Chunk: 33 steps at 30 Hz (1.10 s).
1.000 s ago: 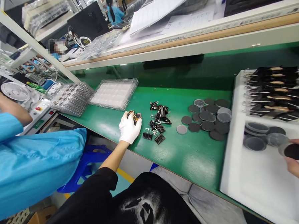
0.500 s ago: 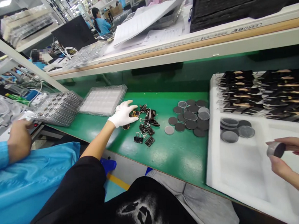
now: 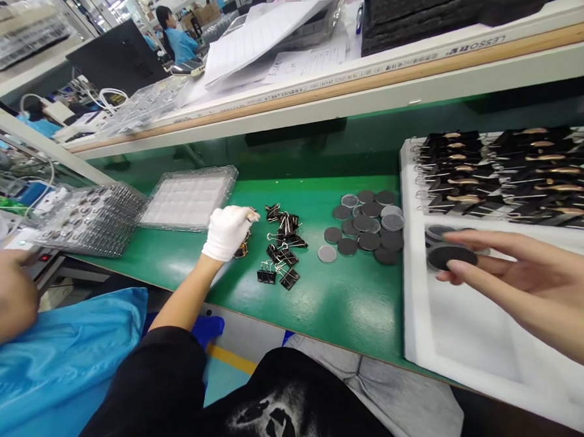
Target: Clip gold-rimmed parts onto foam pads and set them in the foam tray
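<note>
Disc (image 3: 445, 255), dark, right of frame: extending leftward from pinching right hand (image 3: 530, 276). Left hand (image 3: 223, 236), centre: curling, contents unclear; gold-and-black piece (image 3: 243, 249) showing just beneath.

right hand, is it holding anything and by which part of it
Yes: the right hand holds a dark round disc by its rim, pinched between the thumb and the fingers.

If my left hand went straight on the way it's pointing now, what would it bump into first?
Most likely the black binder clips, just ahead of the left hand, though its height is hard to judge, so it might pass over them.
</note>
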Available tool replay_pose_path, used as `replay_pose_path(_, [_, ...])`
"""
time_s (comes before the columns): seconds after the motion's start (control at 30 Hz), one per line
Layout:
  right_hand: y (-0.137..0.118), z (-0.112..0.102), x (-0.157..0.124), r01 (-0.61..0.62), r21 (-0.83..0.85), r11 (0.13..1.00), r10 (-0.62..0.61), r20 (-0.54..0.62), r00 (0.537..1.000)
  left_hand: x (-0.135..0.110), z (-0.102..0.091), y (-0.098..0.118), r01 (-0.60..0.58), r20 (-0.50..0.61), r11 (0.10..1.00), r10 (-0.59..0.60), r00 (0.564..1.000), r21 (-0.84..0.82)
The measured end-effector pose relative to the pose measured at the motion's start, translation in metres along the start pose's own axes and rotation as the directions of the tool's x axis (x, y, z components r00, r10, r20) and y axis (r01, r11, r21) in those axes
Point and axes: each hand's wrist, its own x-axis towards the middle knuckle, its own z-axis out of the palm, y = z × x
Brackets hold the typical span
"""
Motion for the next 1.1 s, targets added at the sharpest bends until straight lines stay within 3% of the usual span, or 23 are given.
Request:
replay_pose_path(0.07, [-0.011, 0.015, 0.007, -0.06, 0.171, 0.983, 0.04, 0.123, 0.992, 0.003, -0.013, 0.018, 0.065, -0.183, 0.961, -0.118, 0.976, -0.27])
replay_pose_path(0.1, [-0.016, 0.024, 0.01, -0.094, 0.257, 0.962, 0.05, 0.171, 0.984, 0.006, -0.019, 0.031, 0.07, -0.218, 0.891, -0.185, 0.958, -0.448])
replay_pose_path(0.17, [-0.026, 0.041, 0.015, -0.131, 0.355, 0.926, 0.06, 0.205, 0.977, 0.013, -0.03, 0.065, 0.072, -0.077, 0.679, -0.186, 0.98, -0.73])
replay_pose_path(0.23, [-0.035, 0.057, 0.018, -0.081, 0.363, 0.928, 0.026, 0.152, 0.988, 0.02, -0.037, 0.103, 0.133, 0.138, 0.517, -0.028, 0.99, -0.846])
replay_pose_path(0.3, [-0.041, 0.067, 0.02, 0.063, 0.292, 0.954, -0.074, 0.027, 0.997, 0.028, -0.041, 0.135, 0.183, 0.262, 0.455, 0.116, 0.958, -0.872])
replay_pose_path(0.37, [-0.043, 0.07, 0.022, 0.283, 0.123, 0.951, -0.267, -0.127, 0.955, 0.035, -0.04, 0.157, 0.222, 0.34, 0.419, 0.232, 0.911, -0.88])
replay_pose_path(0.43, [-0.037, 0.069, 0.026, 0.487, -0.108, 0.867, -0.499, -0.19, 0.845, 0.041, -0.037, 0.167, 0.263, 0.389, 0.356, 0.349, 0.853, -0.897])
replay_pose_path(0.5, [-0.025, 0.066, 0.029, 0.614, -0.274, 0.74, -0.662, -0.135, 0.737, 0.045, -0.033, 0.169, 0.288, 0.392, 0.286, 0.441, 0.807, -0.914])
replay_pose_path(0.53, [-0.018, 0.066, 0.03, 0.645, -0.313, 0.697, -0.698, -0.088, 0.711, 0.046, -0.032, 0.168, 0.288, 0.383, 0.264, 0.464, 0.799, -0.92])
replay_pose_path(0.63, [0.0, 0.068, 0.03, 0.685, -0.326, 0.651, -0.723, 0.006, 0.691, 0.05, -0.028, 0.164, 0.28, 0.38, 0.27, 0.471, 0.796, -0.921])
replay_pose_path(0.73, [0.003, 0.075, 0.027, 0.693, -0.262, 0.672, -0.712, 0.03, 0.701, 0.053, -0.026, 0.162, 0.277, 0.412, 0.33, 0.477, 0.776, -0.903])
replay_pose_path(0.77, [0.0, 0.076, 0.026, 0.668, -0.232, 0.707, -0.686, 0.004, 0.728, 0.054, -0.025, 0.163, 0.262, 0.416, 0.355, 0.484, 0.77, -0.898])
replay_pose_path(0.83, [-0.007, 0.079, 0.025, 0.536, -0.128, 0.835, -0.545, -0.058, 0.836, 0.052, -0.022, 0.163, 0.193, 0.4, 0.415, 0.5, 0.768, -0.889])
replay_pose_path(0.9, [-0.012, 0.08, 0.026, 0.295, 0.048, 0.954, -0.295, -0.018, 0.955, 0.049, -0.019, 0.165, 0.078, 0.348, 0.481, 0.504, 0.791, -0.873])
replay_pose_path(0.93, [-0.013, 0.08, 0.027, 0.159, 0.145, 0.977, -0.167, 0.043, 0.985, 0.047, -0.018, 0.166, 0.024, 0.319, 0.51, 0.501, 0.805, -0.86])
replay_pose_path(1.0, [-0.013, 0.08, 0.03, -0.085, 0.305, 0.949, 0.037, 0.159, 0.987, 0.044, -0.018, 0.166, -0.027, 0.281, 0.523, 0.5, 0.819, -0.852])
replay_pose_path(1.1, [-0.01, 0.077, 0.034, -0.312, 0.462, 0.83, 0.24, 0.207, 0.948, 0.048, -0.026, 0.155, -0.037, 0.285, 0.537, 0.504, 0.815, -0.843])
